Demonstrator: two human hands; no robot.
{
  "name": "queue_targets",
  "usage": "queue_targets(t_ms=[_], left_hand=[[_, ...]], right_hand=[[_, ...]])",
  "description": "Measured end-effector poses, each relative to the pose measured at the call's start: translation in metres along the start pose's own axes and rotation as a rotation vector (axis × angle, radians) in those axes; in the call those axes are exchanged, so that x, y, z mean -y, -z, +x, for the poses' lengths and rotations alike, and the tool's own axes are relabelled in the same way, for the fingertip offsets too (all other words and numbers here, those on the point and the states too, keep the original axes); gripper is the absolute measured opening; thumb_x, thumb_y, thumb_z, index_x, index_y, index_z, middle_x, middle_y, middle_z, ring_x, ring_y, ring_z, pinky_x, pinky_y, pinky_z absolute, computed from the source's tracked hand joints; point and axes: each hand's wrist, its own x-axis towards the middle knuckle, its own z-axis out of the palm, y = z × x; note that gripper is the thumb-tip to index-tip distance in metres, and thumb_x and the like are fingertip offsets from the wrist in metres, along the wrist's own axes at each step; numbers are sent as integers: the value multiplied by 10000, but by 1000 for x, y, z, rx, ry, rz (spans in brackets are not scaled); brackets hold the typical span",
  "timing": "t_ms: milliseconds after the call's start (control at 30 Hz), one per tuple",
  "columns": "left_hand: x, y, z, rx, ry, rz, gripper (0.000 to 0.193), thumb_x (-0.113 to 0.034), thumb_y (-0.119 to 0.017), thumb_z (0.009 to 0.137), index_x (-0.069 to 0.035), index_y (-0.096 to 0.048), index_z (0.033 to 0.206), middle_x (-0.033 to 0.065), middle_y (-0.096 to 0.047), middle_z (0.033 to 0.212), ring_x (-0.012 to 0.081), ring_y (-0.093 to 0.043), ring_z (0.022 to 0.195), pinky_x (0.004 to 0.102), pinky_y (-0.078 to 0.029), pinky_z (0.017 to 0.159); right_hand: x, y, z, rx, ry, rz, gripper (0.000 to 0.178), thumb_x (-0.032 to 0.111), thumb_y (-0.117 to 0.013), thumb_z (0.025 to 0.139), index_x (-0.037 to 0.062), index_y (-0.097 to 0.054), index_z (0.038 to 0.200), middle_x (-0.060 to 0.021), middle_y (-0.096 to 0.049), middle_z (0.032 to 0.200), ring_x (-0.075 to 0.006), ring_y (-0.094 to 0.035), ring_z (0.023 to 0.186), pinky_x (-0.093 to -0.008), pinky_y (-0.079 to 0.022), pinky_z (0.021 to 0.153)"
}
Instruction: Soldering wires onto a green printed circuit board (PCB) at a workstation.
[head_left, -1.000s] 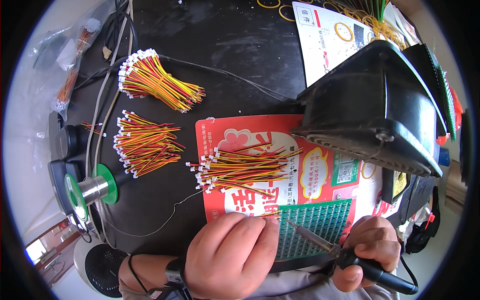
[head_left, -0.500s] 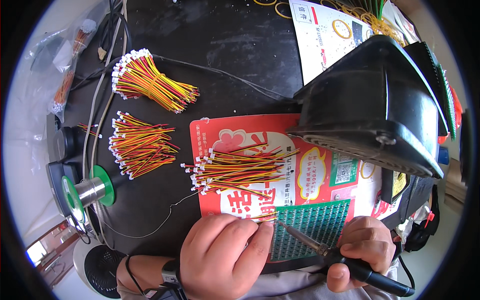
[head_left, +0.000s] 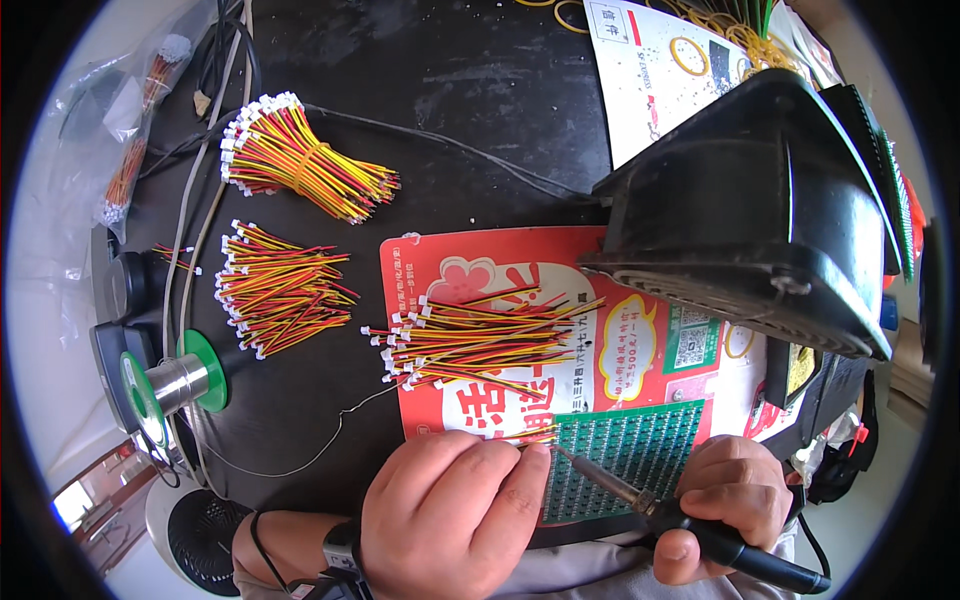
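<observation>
My left hand is closed, thumb and forefinger pinched at the left edge of a green circuit board panel. Short yellow and red wire leads stick out beside those fingertips and meet the board's edge; their other ends are hidden by the hand. In my right hand is a soldering iron with a black handle, its tip pointing left at the edge by my left fingertips. Whether tip and wire touch is too small to tell. Beyond the board lies a loose pile of leads with white connectors.
A red printed sheet lies under the pile and board. Left stand another lead pile, a banded bundle and a green solder spool with its strand trailing rightward. A black fan-like housing rises at right, near yellow rubber bands.
The iron's tip has shifted very slightly left and down, closer to my left fingertips. Both hands otherwise keep their places and grips.
</observation>
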Motion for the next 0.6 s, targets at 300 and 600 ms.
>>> queue_targets(t_ms=[300, 600], left_hand=[[5, -5, -12, -37, -20, -18, 286, 62, -694, 587, 73, -686, 873, 76, -572, 735, 198, -546, 581, 294, -452, 514], [5, -4, -13, -29, -12, -27, 284, 77, -665, 598, 84, -676, 883, 86, -578, 752, 208, -554, 598, 306, -465, 532]], right_hand=[[1, 1, 2, 9, 9, -16, 384, 345, -750, 772, 33, -530, 813, -15, -496, 547, -131, -482, 426, -263, -385, 379], [-2, -4, -3, -115, 23, 17, 378, 364, -673, 834, 45, -470, 821, -16, -451, 542, -125, -462, 421, -244, -364, 378]])
